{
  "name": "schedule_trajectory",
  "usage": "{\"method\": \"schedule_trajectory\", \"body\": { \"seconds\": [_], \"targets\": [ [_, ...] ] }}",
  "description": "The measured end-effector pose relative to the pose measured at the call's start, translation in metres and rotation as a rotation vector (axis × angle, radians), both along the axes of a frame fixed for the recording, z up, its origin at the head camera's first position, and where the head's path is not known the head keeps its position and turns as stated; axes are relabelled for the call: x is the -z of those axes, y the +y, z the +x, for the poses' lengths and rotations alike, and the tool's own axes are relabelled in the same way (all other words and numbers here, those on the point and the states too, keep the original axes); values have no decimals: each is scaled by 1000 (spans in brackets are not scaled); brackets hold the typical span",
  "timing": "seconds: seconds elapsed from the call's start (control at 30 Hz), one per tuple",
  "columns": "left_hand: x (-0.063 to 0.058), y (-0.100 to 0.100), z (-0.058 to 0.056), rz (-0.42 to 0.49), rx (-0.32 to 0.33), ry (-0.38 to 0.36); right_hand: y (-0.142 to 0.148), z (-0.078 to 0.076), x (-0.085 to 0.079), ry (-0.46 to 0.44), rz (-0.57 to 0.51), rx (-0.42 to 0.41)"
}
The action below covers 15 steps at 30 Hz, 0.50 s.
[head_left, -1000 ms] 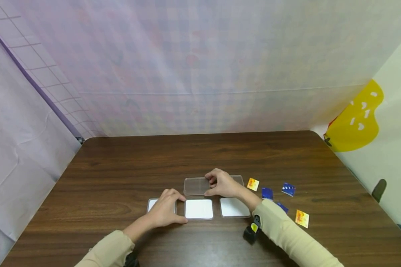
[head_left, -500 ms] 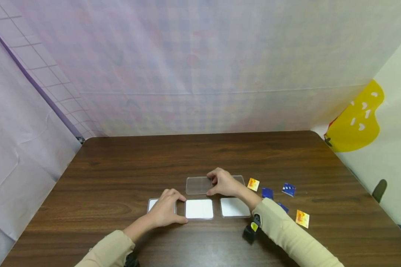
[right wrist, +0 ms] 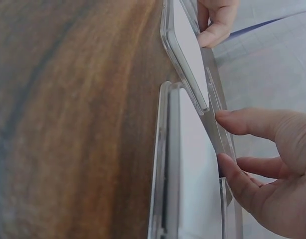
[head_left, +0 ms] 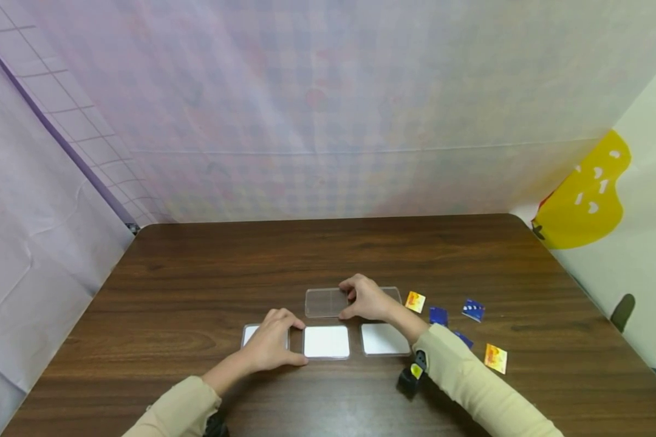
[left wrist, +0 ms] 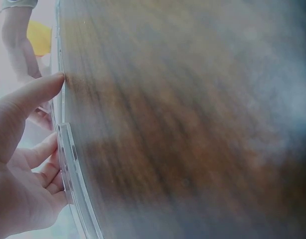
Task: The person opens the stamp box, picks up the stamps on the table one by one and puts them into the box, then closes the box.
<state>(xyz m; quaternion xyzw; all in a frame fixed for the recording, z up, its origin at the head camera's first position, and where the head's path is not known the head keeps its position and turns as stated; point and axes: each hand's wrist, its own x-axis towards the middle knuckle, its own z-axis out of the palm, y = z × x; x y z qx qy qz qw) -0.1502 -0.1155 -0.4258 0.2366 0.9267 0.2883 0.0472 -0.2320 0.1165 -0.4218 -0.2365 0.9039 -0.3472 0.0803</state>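
Observation:
In the head view three shallow clear cases filled with white stand in a row. My left hand [head_left: 270, 345] has its thumb and forefinger at the near and far left corners of the middle case [head_left: 326, 342], holding it. The left case [head_left: 248, 332] is partly covered by that hand. Behind the row lies a clear plastic lid [head_left: 322, 302]; my right hand [head_left: 365, 300] grips its right end between thumb and fingers. Another clear lid [head_left: 392, 294] is half hidden behind the right hand. The right case [head_left: 384, 338] lies partly under the right wrist.
To the right, small yellow-orange cards, one by the lids [head_left: 415, 301] and one nearer [head_left: 495, 358], lie scattered with blue cards [head_left: 472, 309]. The brown wooden table [head_left: 306, 255] ends at a hung patterned cloth [head_left: 328, 121].
My right hand has slid the clear lid slightly right, closer to straight behind the middle case. My left hand stays where it was.

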Motion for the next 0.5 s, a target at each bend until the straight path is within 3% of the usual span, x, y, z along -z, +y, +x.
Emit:
{"method": "schedule_trajectory", "body": {
  "seconds": [0.5],
  "targets": [
    [0, -2, -3, 4, 5, 10, -1, 9, -7, 7, -99, -10]
  ]
}}
